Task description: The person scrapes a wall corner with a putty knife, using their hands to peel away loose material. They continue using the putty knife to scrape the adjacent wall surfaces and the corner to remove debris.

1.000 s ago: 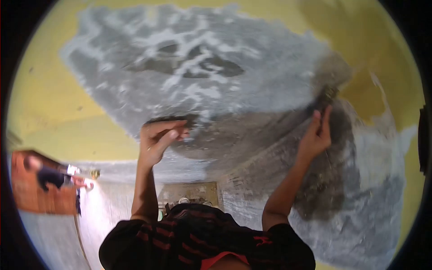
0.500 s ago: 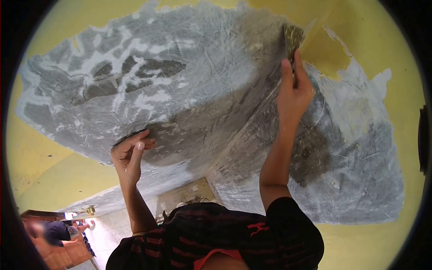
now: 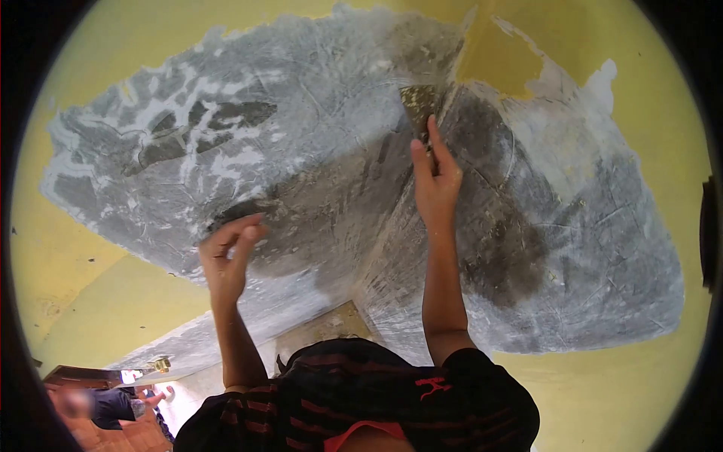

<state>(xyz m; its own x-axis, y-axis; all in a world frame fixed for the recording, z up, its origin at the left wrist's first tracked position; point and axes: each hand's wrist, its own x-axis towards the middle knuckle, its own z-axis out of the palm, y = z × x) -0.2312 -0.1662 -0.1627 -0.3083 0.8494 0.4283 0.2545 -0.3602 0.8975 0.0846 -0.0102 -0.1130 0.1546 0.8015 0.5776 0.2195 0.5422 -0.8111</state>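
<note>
A putty knife [image 3: 419, 110] with a wide, plaster-speckled blade is in my right hand [image 3: 438, 184]. Its blade points up against the grey wall patch [image 3: 324, 113], just left of the corner line. My index finger and thumb press along its lower part; the handle is mostly hidden in my palm. Farther left and lower, my left hand [image 3: 228, 252] is close to the wall, fingers loosely bent and thumb apart at the base. I see nothing held in it, though its fingertips are slightly blurred. Behind those fingers the wall has a dark area.
Yellow painted wall [image 3: 587, 392] surrounds the ragged grey patch. A second grey wall face [image 3: 602, 264] meets it at the corner on the right. At lower left are a brass door knob [image 3: 160, 364] and another person [image 3: 113, 407] beyond the doorway.
My right hand and the putty knife have moved left and down, away from the upper corner. My left hand has shifted slightly right, its fingers drawn closer together. The view has turned slightly.
</note>
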